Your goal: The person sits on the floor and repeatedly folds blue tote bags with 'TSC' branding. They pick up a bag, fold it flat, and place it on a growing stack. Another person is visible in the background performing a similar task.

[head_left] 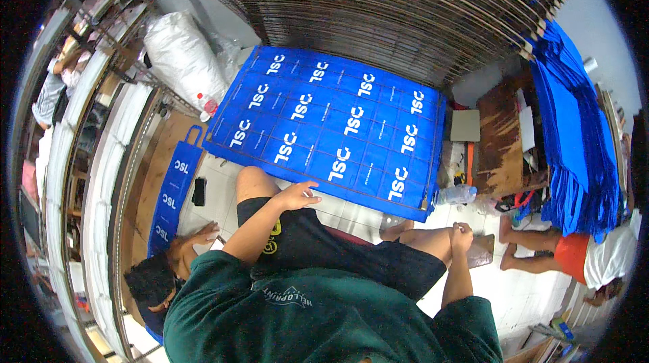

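Nearest the camera, a dark green shirt [304, 316] and black shorts [338, 245] are seen, with both bare knees drawn up. The left hand [297, 195] is laid on the left knee [253, 184], its fingers spread loose and nothing gripped in them. The right hand [462, 233] is curled against the right knee [436, 241]; whether anything is pinched in it cannot be told. The two hands are kept well apart. Just beyond the knees, a large blue printed sheet [331, 126] is spread flat on the white tiled floor [351, 211], covered in a grid of white lettering (its near edge lies just past the left hand's fingertips). To the left, a narrow blue bag with handles [174, 190] lies beside a dark phone [199, 191], touched near its lower end by another person's hand [201, 234]. A clear plastic bottle [458, 195] is seen at the sheet's right corner. Farther right, blue sheets [574, 133] are hung in a thick stack, and at the far back a rack of wooden frames [378, 5] is stacked.
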A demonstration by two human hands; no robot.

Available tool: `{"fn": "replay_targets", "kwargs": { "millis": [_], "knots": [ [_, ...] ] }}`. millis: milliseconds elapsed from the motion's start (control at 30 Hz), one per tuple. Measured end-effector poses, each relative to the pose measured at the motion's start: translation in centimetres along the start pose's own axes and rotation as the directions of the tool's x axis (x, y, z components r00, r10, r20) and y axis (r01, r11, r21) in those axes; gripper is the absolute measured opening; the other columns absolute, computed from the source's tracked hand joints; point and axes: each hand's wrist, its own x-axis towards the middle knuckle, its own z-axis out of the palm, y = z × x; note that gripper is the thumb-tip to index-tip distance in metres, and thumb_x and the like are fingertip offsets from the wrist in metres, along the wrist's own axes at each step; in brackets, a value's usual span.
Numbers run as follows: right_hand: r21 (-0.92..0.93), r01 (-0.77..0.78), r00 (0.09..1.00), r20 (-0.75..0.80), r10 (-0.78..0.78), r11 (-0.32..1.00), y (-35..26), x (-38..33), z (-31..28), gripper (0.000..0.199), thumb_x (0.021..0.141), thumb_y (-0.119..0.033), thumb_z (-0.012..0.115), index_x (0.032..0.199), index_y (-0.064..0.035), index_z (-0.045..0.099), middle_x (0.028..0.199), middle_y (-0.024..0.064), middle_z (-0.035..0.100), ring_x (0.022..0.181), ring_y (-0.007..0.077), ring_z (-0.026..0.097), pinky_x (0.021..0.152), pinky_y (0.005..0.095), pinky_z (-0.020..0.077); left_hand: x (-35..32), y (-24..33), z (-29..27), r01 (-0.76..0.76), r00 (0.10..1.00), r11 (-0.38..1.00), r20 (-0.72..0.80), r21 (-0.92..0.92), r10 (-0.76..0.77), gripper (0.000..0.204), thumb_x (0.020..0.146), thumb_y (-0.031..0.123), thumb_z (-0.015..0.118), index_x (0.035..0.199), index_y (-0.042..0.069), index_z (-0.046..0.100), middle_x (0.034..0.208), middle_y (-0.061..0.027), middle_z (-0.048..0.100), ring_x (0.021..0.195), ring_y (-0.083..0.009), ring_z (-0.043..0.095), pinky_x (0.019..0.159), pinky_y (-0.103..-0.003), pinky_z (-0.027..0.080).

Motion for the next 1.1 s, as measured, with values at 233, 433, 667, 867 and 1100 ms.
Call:
{"fn": "replay_targets", "kwargs": {
  "millis": [233,433,667,867,1100],
  "knots": [
    [0.008,-0.101,0.995,-0.008,0.101,0.995,-0.7,0.0,0.2,0.029,0.069,-0.030,0.066,0.089,-0.0101,0.067,0.085,0.0141,0.065,0.082,0.0292,0.061,0.077,0.0380,0.0468,-0.3,-0.1,0.0,-0.011,0.999,0.999,-0.039,0.032,0.012,0.064,0.075,0.046,0.064,0.123,0.007,0.046,0.101,-0.0171,0.060,0.088,-0.0288,0.060,0.081,-0.037,0.046],
    [-0.038,-0.053,0.997,-0.063,0.050,0.998,-0.2,-0.2,0.1,0.027,0.070,-0.033,0.067,0.087,-0.0119,0.067,0.085,0.0144,0.063,0.081,0.0300,0.061,0.074,0.0409,0.0471,1.0,-0.6,0.5,0.018,1.000,1.000,0.016,0.003,-0.018,0.063,0.077,0.042,0.064,0.123,0.003,0.045,0.100,-0.0153,0.060,0.086,-0.0248,0.059,0.076,-0.035,0.047],
    [-0.017,-0.070,0.992,-0.104,0.068,0.997,-0.9,-1.4,-0.8,0.033,0.070,-0.038,0.066,0.088,-0.0106,0.067,0.084,0.0134,0.063,0.081,0.0294,0.062,0.076,0.0399,0.0472,0.4,-0.8,0.3,0.011,0.999,1.000,0.039,-0.008,-0.011,0.060,0.076,0.035,0.067,0.120,0.000,0.047,0.091,-0.0153,0.062,0.082,-0.0220,0.059,0.072,-0.032,0.047],
    [-0.132,0.199,0.922,-0.310,-0.231,0.971,-2.8,-2.8,-1.8,0.012,0.071,-0.017,0.062,0.074,-0.0055,0.064,0.076,0.0123,0.058,0.079,0.0291,0.055,0.071,0.0408,0.0456,-2.2,1.3,-0.5,0.075,0.997,0.979,0.010,-0.189,-0.075,0.056,0.073,0.030,0.071,0.116,0.000,0.050,0.089,-0.0151,0.062,0.078,-0.0218,0.060,0.071,-0.033,0.048],
    [0.096,0.595,0.739,-0.457,-0.496,0.798,-10.6,-3.9,-7.6,0.006,0.071,-0.010,0.065,0.075,-0.0084,0.062,0.071,0.0091,0.056,0.064,0.0302,0.056,0.060,0.0375,0.0463,-2.4,0.2,-0.3,0.098,0.994,0.976,-0.036,-0.194,-0.107,0.057,0.072,0.029,0.072,0.116,-0.001,0.050,0.092,-0.0159,0.060,0.080,-0.0231,0.060,0.072,-0.033,0.049]
  ]
}}
